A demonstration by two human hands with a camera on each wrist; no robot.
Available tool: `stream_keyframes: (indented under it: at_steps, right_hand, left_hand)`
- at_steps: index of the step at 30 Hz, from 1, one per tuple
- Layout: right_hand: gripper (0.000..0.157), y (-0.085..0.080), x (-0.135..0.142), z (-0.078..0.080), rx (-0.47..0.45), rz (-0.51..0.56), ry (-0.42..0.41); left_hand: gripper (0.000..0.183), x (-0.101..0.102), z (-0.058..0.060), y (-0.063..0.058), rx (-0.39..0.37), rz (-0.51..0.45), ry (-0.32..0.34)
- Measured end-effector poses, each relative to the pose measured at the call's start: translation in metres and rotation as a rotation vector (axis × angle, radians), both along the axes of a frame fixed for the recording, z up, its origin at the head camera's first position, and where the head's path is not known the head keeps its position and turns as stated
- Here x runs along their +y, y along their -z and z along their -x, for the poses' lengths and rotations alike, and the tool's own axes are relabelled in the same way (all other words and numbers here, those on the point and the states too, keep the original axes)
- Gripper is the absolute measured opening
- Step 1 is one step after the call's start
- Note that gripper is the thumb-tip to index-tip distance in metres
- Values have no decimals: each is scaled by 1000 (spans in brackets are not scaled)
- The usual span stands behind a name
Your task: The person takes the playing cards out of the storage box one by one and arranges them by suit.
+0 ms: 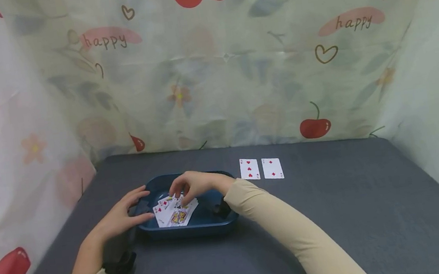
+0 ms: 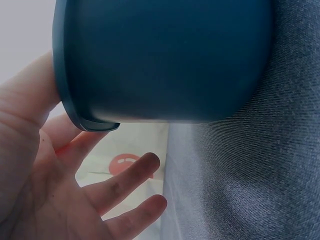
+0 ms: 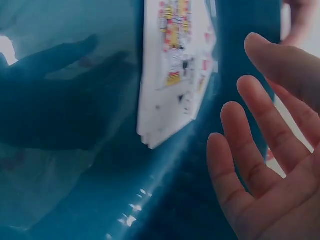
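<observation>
A dark blue tray [image 1: 211, 229] stands on the table with a loosely fanned pile of playing cards [image 1: 179, 217] inside. A picture card lies on top at the near side, and red and black pips show on others. My left hand [image 1: 118, 217] rests at the tray's left end, thumb and forefinger over the rim [image 2: 75, 112], the other fingers spread outside it. My right hand [image 1: 194, 185] hovers over the pile, fingers bent loosely downward. In the right wrist view, the fingers [image 3: 235, 150] are apart from the blurred cards [image 3: 170, 100] and hold nothing.
Behind and right of the tray, a three of hearts [image 1: 249, 169] and a two of diamonds [image 1: 272, 168] lie face up side by side on the grey tablecloth [image 1: 336, 205]. A printed curtain [image 1: 217, 86] hangs behind the table and along both sides.
</observation>
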State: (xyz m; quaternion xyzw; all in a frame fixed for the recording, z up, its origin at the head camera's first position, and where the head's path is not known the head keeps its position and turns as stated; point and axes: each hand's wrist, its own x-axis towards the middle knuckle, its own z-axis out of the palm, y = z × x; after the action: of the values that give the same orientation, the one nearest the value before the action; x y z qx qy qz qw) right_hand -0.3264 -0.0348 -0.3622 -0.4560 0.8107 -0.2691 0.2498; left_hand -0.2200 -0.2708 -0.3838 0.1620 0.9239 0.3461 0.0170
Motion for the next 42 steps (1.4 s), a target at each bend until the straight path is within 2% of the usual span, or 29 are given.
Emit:
stream_keyframes:
  at_steps: [10,17,25,30,37,42]
  right_hand:
    - [49,15,-10,0,32,-121,-20]
    - [57,22,-12,0,174,-202,-62]
    - [52,23,-13,-2,277,-242,-10]
    - [46,22,-11,-3,279,-234,39]
    - [26,18,-7,0,250,-164,79]
    - [22,16,-5,2,220,-107,108]
  left_hand:
    - [69,-1,2,2,-7,-7,0]
    - [69,-1,1,2,-14,-1,-12]
    - [69,-2,1,2,-6,-4,-5]
    - [69,-1,2,3,-9,5,-14]
    - [69,-1,2,4,-2,6,-13]
    - [69,-1,1,3,-4,4,-14]
